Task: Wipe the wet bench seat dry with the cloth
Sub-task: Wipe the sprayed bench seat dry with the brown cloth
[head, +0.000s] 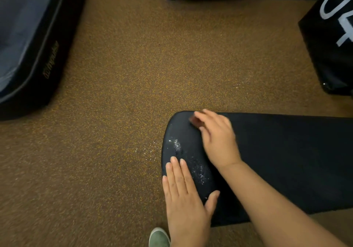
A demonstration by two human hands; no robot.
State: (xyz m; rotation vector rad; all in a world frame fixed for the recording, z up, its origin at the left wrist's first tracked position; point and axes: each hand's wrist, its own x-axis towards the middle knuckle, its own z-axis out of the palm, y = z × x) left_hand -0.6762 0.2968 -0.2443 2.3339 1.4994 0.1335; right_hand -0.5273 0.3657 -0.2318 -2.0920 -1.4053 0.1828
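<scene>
The black padded bench seat runs from centre to the right edge, its rounded end pointing left. Shiny water droplets speckle that end, with more near my wrist. My right hand presses flat near the far edge of the seat, over a small reddish-brown cloth of which only a corner shows under the fingertips. My left hand lies flat on the near left edge of the seat, fingers together, thumb spread, holding nothing.
Brown speckled rubber floor surrounds the bench, with some wet glints beside the seat end. A dark padded mat lies at the left, black equipment at the right and top. My green shoe shows at the bottom.
</scene>
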